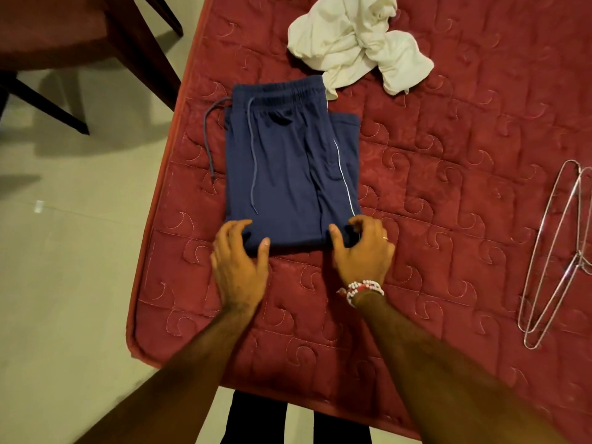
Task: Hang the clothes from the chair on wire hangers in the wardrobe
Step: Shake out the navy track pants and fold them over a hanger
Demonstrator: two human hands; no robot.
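left hand (238,256) fingers curled, right hand (363,248) pinching

Both hands at the near edge of folded blue trousers on a red bed.

The trousers (288,168) lie folded flat on the quilted mattress (448,187), waistband away from the person, drawstring trailing to the left. The left hand (238,254) pinches the near left corner, thumb on top; the right hand (363,248), beads at its wrist, curls round the near right corner. A crumpled white cloth (355,40) touches the waistband. Wire hangers (557,251) lie well apart on the right. A dark chair (96,43) stands on the floor.
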